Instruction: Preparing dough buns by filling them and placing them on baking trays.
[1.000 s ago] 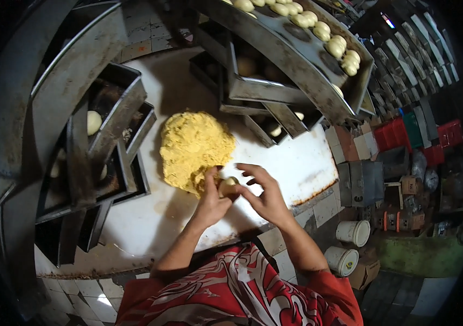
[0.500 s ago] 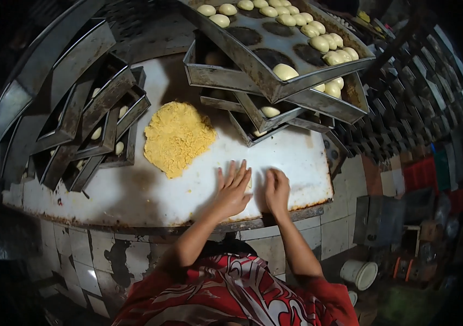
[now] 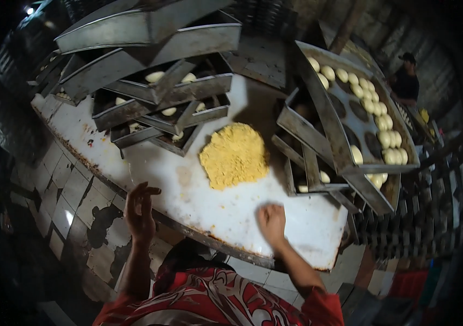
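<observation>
A flat, rough-edged mass of crumbly yellow dough (image 3: pixel 234 157) lies on the white tabletop (image 3: pixel 188 198). My left hand (image 3: pixel 141 211) is raised over the table's near left edge, fingers apart and somewhat bent, with nothing seen in it. Nearer the dough, on its right front side, is my right hand (image 3: pixel 272 220), low over the tabletop. Its fingers are curled into a fist, and whatever may be inside is hidden. Small yellow crumbs are scattered about the dough.
Metal trays (image 3: pixel 193 89) with pale dough pieces are stacked crosswise at the back left. To the right, another tray stack (image 3: pixel 324 125) carries rows of round dough balls (image 3: pixel 386 138). Farther off, a person (image 3: pixel 405 81) is at the right. The table's near edge (image 3: pixel 199 233) is rusty.
The view has swung to the left. My left hand, earlier spread flat on the table beside the right, is lifted away to the left. The small pale piece by it no longer shows.
</observation>
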Tool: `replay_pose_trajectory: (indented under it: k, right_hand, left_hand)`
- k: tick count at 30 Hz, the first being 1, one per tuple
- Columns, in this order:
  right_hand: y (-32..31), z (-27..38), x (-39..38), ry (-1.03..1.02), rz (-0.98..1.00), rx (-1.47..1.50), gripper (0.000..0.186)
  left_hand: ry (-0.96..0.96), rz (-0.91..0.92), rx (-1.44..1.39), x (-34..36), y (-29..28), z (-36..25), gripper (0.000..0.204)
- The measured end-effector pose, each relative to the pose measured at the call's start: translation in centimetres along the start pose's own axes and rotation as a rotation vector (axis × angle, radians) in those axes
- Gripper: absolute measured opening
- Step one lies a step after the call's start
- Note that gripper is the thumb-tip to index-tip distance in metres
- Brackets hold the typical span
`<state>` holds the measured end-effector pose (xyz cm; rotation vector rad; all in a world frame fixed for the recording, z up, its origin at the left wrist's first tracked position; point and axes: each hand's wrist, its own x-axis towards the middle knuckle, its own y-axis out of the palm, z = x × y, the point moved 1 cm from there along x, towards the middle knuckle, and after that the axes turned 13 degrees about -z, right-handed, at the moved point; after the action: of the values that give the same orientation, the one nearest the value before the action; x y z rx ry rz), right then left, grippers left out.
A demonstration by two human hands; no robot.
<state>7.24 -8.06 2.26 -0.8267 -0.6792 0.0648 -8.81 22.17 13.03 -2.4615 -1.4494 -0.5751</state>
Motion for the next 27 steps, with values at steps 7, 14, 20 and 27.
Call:
replay_pose_trajectory:
  k: [7,14,20,27]
  right_hand:
    - [-3.8,1.0,-2.1,-0.053,0.045,-0.519,0.014]
    - [-10.7,14.5,17.4,0.467,0.859,0.665,0.035]
    - [-13.0,35.9,42.6,-0.305,-0.076,0.004,0.032]
    - [2.1,38.4,51.5,-0.036,0.633,-0.619,0.073]
  left_hand:
    - [0.64,-0.319,0.205,16.1,-3.1,-2.3,0.026]
    - [0.743,-0.324,0.054,31.1,-4.6,0.1,0.034]
    - [0.749,-0.282,0.004,30.2,-4.8,1.3,0.028]
    - [0.733,-0.23,0.065,30.9,-4.7,1.2,0.023]
